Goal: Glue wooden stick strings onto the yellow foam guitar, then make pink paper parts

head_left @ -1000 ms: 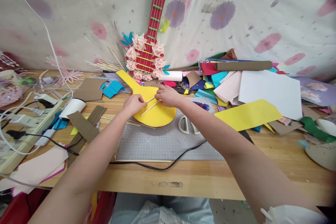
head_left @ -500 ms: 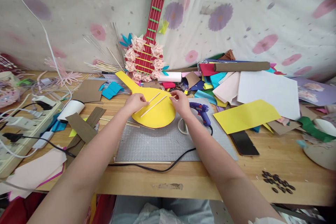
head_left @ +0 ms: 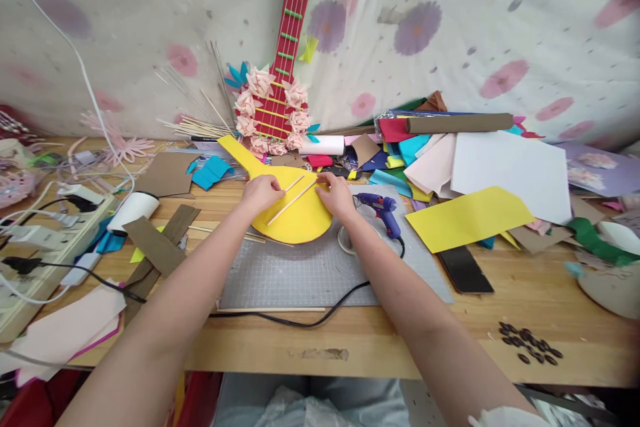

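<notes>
A yellow banjo-shaped piece with a round body and short neck lies on the grey cutting mat. Two thin wooden sticks lie slanted and roughly parallel across its face. My left hand is closed, its fingertips on the upper stick and hiding part of it. At the top right end of the lower stick, my right hand has thumb and finger pinched together. Beside my right wrist is a blue glue gun, with a white tape roll partly under the forearm.
A red model guitar with pink paper flowers leans at the back. Coloured sheets and a black phone lie right, near small dark oval pieces. A power strip stands left. A black cable crosses the front.
My right hand has shifted slightly left, its fingertips now at the lower stick's end. My left hand stays at the upper stick. The whole view has shifted a little.
</notes>
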Available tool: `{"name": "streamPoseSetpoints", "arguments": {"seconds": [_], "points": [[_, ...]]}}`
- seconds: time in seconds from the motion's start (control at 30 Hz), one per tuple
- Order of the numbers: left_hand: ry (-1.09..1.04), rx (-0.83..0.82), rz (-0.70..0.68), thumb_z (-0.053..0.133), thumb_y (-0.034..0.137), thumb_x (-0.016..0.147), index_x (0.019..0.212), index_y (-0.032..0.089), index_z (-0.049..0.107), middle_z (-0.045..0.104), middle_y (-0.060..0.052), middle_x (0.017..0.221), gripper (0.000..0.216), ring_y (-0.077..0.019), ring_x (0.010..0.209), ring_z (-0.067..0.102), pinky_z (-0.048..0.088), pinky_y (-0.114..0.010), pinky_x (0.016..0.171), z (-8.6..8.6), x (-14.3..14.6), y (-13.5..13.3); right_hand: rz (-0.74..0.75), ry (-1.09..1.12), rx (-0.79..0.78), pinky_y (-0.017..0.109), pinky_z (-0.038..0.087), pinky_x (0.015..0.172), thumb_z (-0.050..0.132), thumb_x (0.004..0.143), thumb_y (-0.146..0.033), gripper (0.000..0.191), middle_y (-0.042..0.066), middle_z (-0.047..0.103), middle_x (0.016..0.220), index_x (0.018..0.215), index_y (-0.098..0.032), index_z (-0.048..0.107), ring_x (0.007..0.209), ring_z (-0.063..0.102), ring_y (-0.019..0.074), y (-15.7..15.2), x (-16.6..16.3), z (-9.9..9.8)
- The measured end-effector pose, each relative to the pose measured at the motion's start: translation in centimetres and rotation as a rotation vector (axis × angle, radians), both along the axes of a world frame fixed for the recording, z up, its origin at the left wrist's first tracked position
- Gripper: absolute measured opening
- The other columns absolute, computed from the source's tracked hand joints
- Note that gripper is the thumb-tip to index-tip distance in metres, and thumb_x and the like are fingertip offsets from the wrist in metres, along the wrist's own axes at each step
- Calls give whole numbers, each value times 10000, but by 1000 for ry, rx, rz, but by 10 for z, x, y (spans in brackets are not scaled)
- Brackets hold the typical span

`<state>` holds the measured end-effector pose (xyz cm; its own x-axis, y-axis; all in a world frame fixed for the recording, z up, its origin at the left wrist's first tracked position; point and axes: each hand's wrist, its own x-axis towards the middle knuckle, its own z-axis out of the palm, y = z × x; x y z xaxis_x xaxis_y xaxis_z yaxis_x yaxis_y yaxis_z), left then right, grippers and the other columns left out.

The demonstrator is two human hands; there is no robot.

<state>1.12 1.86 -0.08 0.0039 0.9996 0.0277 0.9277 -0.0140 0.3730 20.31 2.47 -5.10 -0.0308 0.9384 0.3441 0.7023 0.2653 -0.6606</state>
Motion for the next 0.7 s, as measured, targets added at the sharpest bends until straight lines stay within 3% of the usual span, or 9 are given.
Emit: {"name": "streamPoseSetpoints", "arguments": {"seconds": [0.7], "points": [[72,-13,-7,584,413,607,670,214,602,646,-29,790,209,-196,739,565,394,-285,616,-3,1,7,-33,-9,-32,334,386,787,511,710,-189,244,16,641,920,946,-210,570,859,484,184,0,4,8]]}}
